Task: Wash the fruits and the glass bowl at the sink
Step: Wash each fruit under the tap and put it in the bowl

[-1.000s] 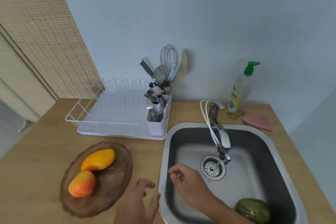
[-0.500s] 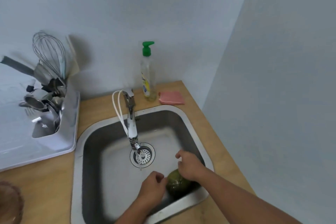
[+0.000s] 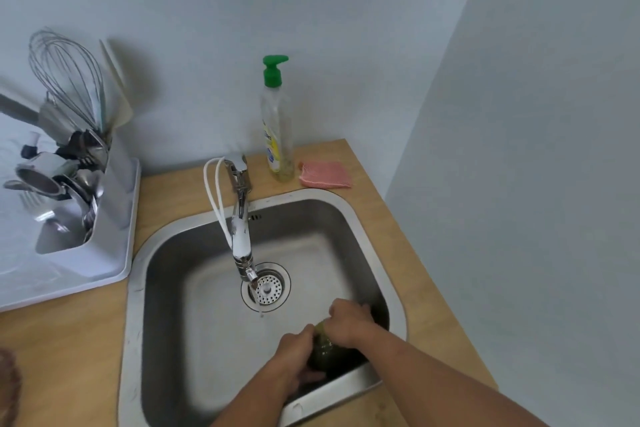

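Down in the sink: green fruit [image 3: 327,348], at the near right corner of the basin, mostly covered by the two hands.
Left hand [image 3: 294,355]: curled around the fruit's left and near side, fingers wrapped under it; closed on it, as far as the blur allows.
Right hand [image 3: 349,321]: cupped over the top and far side of the fruit, fingers bent down against it, also gripping.
Contact: both hands touch the fruit from opposite sides; only a narrow green strip shows between them.
Sink [image 3: 363,229]: steel basin set in the wooden counter [image 3: 69,340]; drain strainer [image 3: 268,288] in the middle of the floor.
Tap [image 3: 240,229]: spout over the drain, a thin stream of water falling just left of the hands, not onto the fruit.
Behind the sink: soap bottle [image 3: 277,128] with green pump, upright; pink sponge [image 3: 325,175] flat just to its right.
Left of the sink: white drying rack [image 3: 69,270], with a whisk [image 3: 69,76] and cutlery standing in its holder.
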Demonstrator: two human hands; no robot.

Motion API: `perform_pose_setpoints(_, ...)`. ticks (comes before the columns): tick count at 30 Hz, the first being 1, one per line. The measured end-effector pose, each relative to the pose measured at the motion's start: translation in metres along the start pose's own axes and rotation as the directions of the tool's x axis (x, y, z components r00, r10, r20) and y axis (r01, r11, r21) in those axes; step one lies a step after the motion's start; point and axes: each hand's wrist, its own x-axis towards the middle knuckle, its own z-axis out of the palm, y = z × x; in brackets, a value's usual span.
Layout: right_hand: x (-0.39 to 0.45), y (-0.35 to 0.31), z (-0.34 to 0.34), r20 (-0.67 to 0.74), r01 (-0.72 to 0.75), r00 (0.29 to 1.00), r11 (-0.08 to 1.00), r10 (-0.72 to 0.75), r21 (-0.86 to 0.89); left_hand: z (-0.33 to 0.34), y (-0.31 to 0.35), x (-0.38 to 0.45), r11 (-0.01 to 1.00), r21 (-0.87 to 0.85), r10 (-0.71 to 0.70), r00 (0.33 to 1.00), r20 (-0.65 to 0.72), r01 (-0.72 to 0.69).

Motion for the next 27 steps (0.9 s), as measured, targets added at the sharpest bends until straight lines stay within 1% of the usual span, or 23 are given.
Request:
perform_pose_setpoints(2, 0.002, -0.007, 0.004, -0.009, 0.03, 1.0, 0.998, -0.029, 0.056, -0.011, 0.002, -0.008, 0.991, -0.13, -0.026, 0.998, 0.052, 0.033)
perform_pose_setpoints(4, 0.002, -0.022, 0.006, -0.029, 0.053, 0.998, 0.993, -0.051, 0.107, -0.025, 0.008, -0.019, 0.958, -0.278, -0.044, 0.996, 0.081, 0.065)
perform_pose_setpoints(6, -0.003, -0.047, 0.008, -0.057, 0.085, 0.995, 0.985, -0.077, 0.149, -0.038, 0.017, -0.024, 0.908, -0.416, -0.022, 0.995, 0.094, 0.059)
perform_pose_setpoints(8, -0.01, -0.074, 0.012, -0.084, 0.135, 0.989, 0.967, -0.12, 0.216, -0.054, 0.029, -0.029, 0.84, -0.536, 0.01, 0.985, 0.173, 0.086)
perform_pose_setpoints(11, -0.022, -0.111, 0.025, -0.149, 0.25, 0.963, 0.949, -0.224, 0.192, -0.08, 0.04, -0.034, 0.77, -0.629, 0.099, 0.954, 0.283, 0.107)
perform_pose_setpoints(13, -0.028, -0.128, 0.036, -0.157, 0.344, 0.933, 0.931, -0.324, 0.122, -0.092, 0.04, -0.036, 0.717, -0.697, 0.216, 0.945, 0.246, 0.017)
perform_pose_setpoints(15, -0.026, -0.142, 0.038, -0.132, 0.425, 0.901, 0.902, -0.414, 0.07, -0.098, 0.036, -0.036, 0.663, -0.745, 0.264, 0.955, 0.137, -0.076)
perform_pose_setpoints(16, -0.022, -0.148, 0.034, -0.118, 0.434, 0.898, 0.897, -0.424, 0.079, -0.099, 0.035, -0.039, 0.622, -0.779, 0.27, 0.956, 0.116, -0.081)
perform_pose_setpoints(17, -0.016, -0.154, 0.026, -0.108, 0.417, 0.908, 0.9, -0.405, 0.129, -0.1, 0.033, -0.039, 0.57, -0.819, 0.279, 0.951, 0.129, -0.056)
perform_pose_setpoints(18, -0.007, -0.158, 0.017, -0.109, 0.377, 0.926, 0.903, -0.361, 0.208, -0.098, 0.034, -0.042, 0.54, -0.841, 0.277, 0.95, 0.144, -0.031)
perform_pose_setpoints(20, 0.013, -0.159, 0.001, -0.097, 0.286, 0.958, 0.891, -0.269, 0.352, -0.097, 0.034, -0.041, 0.512, -0.859, 0.272, 0.954, 0.129, -0.03)
perform_pose_setpoints(21, 0.022, -0.156, -0.003, -0.112, 0.276, 0.961, 0.88, -0.252, 0.386, -0.095, 0.035, -0.042, 0.512, -0.858, 0.26, 0.959, 0.111, -0.039)
perform_pose_setpoints(23, 0.026, -0.149, -0.001, -0.192, 0.289, 0.955, 0.858, -0.226, 0.424, -0.091, 0.04, -0.035, 0.495, -0.867, 0.291, 0.952, 0.096, -0.064)
perform_pose_setpoints(24, 0.019, -0.145, 0.004, -0.227, 0.316, 0.945, 0.833, -0.235, 0.454, -0.089, 0.044, -0.033, 0.489, -0.869, 0.297, 0.951, 0.087, -0.074)
perform_pose_setpoints(25, 0.007, -0.142, 0.013, -0.23, 0.34, 0.938, 0.812, -0.258, 0.474, -0.087, 0.049, -0.029, 0.491, -0.867, 0.302, 0.949, 0.084, -0.08)
perform_pose_setpoints(26, -0.006, -0.14, 0.023, -0.236, 0.372, 0.926, 0.821, -0.295, 0.434, -0.088, 0.054, -0.023, 0.492, -0.866, 0.312, 0.947, 0.079, -0.09)
perform_pose_setpoints(27, -0.018, -0.137, 0.033, -0.231, 0.431, 0.899, 0.841, -0.371, 0.328, -0.09, 0.059, -0.018, 0.494, -0.864, 0.326, 0.942, 0.078, -0.1)
